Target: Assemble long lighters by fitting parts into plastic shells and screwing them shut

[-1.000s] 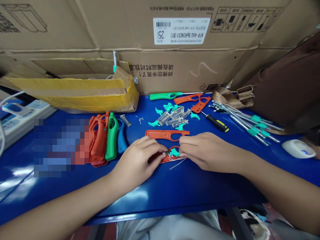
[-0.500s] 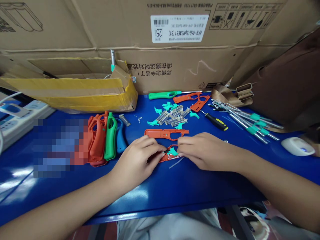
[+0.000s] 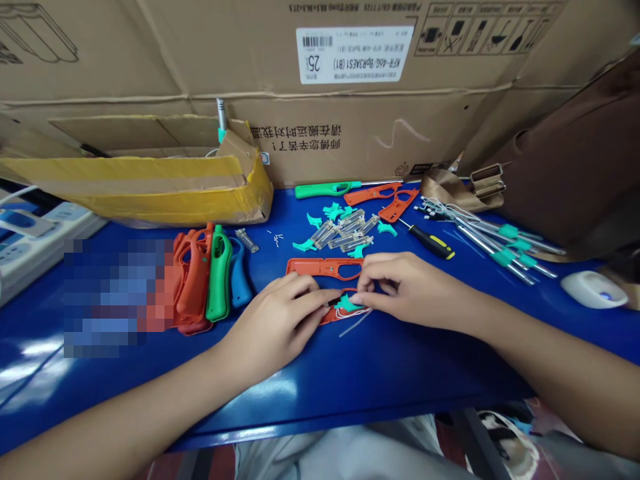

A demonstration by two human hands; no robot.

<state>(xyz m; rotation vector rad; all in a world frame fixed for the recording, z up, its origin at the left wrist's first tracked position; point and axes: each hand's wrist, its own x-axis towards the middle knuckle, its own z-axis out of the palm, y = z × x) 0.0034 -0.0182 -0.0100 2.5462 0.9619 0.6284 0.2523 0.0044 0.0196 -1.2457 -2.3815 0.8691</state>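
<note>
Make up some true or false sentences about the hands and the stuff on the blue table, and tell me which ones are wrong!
1. The left hand and the right hand are both at the nearer orange shell. True.
2. The piece at the right hand's fingertips is purple. False: it is a teal piece.
3. The screwdriver is in the right hand. False: it lies on the blue table, beyond that hand.
4. The green handle on the left lies between orange ones and a blue one. True.
5. The box with yellow tape is on the right side. False: it is on the left.
</note>
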